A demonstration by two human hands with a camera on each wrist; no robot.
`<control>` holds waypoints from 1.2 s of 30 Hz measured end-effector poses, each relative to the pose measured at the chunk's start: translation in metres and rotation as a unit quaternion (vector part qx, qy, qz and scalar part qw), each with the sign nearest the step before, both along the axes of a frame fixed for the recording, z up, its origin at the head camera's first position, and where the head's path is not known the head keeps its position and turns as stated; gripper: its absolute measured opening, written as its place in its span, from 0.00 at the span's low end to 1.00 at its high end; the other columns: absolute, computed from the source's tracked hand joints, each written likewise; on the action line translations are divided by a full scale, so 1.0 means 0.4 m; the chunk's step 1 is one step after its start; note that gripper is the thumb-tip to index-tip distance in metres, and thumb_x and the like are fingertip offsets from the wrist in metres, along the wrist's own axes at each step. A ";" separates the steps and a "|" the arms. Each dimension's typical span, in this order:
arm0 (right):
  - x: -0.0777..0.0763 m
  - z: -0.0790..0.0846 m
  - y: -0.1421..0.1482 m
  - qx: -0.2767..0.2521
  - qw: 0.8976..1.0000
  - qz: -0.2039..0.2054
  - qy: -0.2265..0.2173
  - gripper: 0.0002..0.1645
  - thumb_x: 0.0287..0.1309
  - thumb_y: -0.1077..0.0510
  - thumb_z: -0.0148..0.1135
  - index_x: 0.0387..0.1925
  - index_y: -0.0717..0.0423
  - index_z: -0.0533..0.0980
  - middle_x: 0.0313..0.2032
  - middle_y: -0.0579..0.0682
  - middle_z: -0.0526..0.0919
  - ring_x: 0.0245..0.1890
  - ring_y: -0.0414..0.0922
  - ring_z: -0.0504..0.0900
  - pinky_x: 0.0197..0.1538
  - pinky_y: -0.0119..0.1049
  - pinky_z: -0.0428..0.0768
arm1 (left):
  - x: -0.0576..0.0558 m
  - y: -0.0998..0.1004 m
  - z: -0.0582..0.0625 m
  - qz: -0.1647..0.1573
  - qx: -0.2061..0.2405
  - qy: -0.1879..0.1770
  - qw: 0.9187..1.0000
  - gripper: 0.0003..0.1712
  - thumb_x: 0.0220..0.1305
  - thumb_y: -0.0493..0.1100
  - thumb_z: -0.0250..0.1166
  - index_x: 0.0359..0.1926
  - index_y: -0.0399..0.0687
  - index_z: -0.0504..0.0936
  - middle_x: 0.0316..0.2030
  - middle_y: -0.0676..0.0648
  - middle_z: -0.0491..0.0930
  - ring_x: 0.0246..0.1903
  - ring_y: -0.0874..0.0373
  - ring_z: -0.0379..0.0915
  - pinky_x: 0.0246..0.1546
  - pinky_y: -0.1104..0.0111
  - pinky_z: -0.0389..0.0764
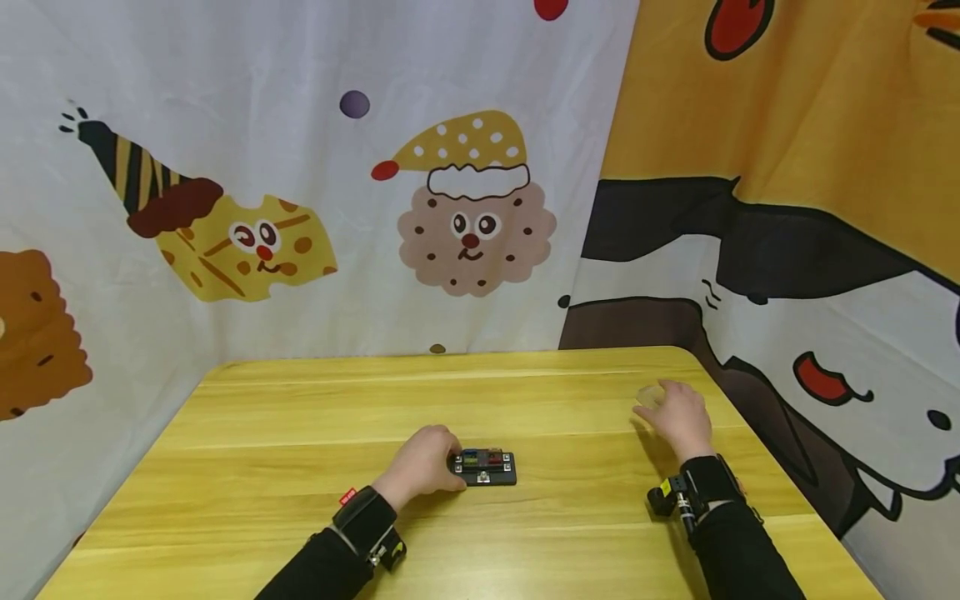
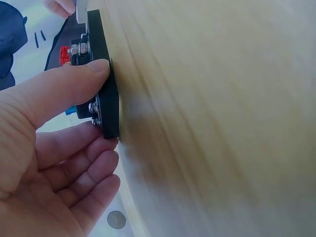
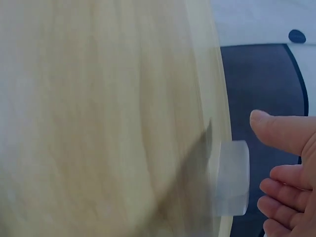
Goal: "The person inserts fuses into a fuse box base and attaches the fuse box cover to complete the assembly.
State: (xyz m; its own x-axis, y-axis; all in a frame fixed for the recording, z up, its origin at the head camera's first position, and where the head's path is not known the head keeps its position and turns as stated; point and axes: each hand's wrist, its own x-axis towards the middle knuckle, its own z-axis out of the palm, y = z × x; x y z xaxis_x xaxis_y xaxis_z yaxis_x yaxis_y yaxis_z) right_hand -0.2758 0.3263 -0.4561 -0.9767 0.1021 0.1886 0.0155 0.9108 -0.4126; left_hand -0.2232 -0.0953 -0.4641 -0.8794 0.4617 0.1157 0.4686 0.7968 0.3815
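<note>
A black fuse block with coloured blade fuses and metal screw terminals lies on the wooden table, right of centre. My left hand holds its left end. In the left wrist view the thumb presses the fuse block's near edge, and the curled fingers touch its end. Toward the table's far right, my right hand is beside a small translucent cover. In the right wrist view a gap shows between the fingers and that clear cover, which stands on the table. The right hand holds nothing.
The wooden table has rounded far corners and a far edge close to a white curtain printed with cartoon food. On the right hangs another printed cloth, close along the table's right edge. Both wrists carry small strapped cameras.
</note>
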 end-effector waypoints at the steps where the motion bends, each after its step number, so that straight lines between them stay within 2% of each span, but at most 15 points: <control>1: -0.004 -0.001 0.005 0.000 1.000 -0.004 -0.008 0.45 0.57 0.48 0.69 0.63 0.77 0.64 0.59 0.78 0.66 0.59 0.76 0.60 0.59 0.67 0.62 | -0.001 0.000 0.000 -0.001 0.000 0.000 1.000 0.27 0.40 0.51 0.83 0.40 0.40 0.87 0.34 0.50 0.80 0.36 0.54 0.75 0.43 0.61 0.78; 7: -0.006 0.004 0.017 -0.001 0.999 -0.034 -0.043 0.42 0.58 0.50 0.67 0.63 0.77 0.64 0.55 0.77 0.67 0.56 0.74 0.63 0.53 0.66 0.68 | -0.005 -0.001 -0.003 -0.003 -0.003 0.003 1.000 0.27 0.39 0.51 0.83 0.39 0.40 0.87 0.33 0.51 0.80 0.34 0.56 0.74 0.42 0.62 0.78; 20: -0.010 -0.014 0.029 0.008 0.997 -0.054 -0.057 0.29 0.62 0.56 0.60 0.56 0.75 0.70 0.48 0.74 0.74 0.47 0.70 0.69 0.46 0.62 0.71 | 0.000 -0.002 -0.001 -0.002 0.001 0.006 1.000 0.27 0.39 0.51 0.83 0.39 0.40 0.87 0.33 0.51 0.80 0.35 0.56 0.74 0.42 0.62 0.78; 23: -0.009 -0.010 0.020 0.005 0.998 -0.039 -0.043 0.28 0.62 0.56 0.61 0.56 0.75 0.72 0.48 0.74 0.75 0.48 0.70 0.70 0.48 0.62 0.70 | 0.000 -0.003 -0.001 -0.003 0.000 0.008 1.000 0.27 0.39 0.51 0.83 0.39 0.40 0.87 0.33 0.51 0.80 0.35 0.56 0.75 0.42 0.62 0.78; 28: -0.004 0.000 -0.010 0.001 1.000 0.014 0.004 0.26 0.62 0.58 0.63 0.54 0.75 0.74 0.46 0.73 0.77 0.45 0.67 0.75 0.49 0.61 0.72 | 0.000 -0.002 0.000 -0.003 -0.003 0.009 1.000 0.27 0.40 0.51 0.83 0.39 0.40 0.87 0.33 0.50 0.80 0.35 0.55 0.75 0.42 0.62 0.78; 36: 0.017 0.003 -0.088 -0.003 0.997 0.075 0.036 0.23 0.58 0.60 0.67 0.50 0.74 0.77 0.44 0.70 0.79 0.45 0.66 0.77 0.49 0.59 0.74 | 0.000 -0.001 0.000 -0.001 -0.002 0.006 1.000 0.27 0.40 0.51 0.83 0.40 0.40 0.87 0.33 0.50 0.80 0.35 0.55 0.75 0.43 0.62 0.78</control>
State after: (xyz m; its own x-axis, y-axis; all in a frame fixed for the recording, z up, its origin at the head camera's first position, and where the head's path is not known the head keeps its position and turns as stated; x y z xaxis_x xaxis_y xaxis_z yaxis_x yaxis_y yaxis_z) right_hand -0.2689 0.2912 -0.4550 -0.9652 -0.0438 0.2578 -0.1509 0.8984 -0.4124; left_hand -0.2231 -0.0959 -0.4639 -0.8767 0.4647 0.1244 0.4753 0.7966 0.3735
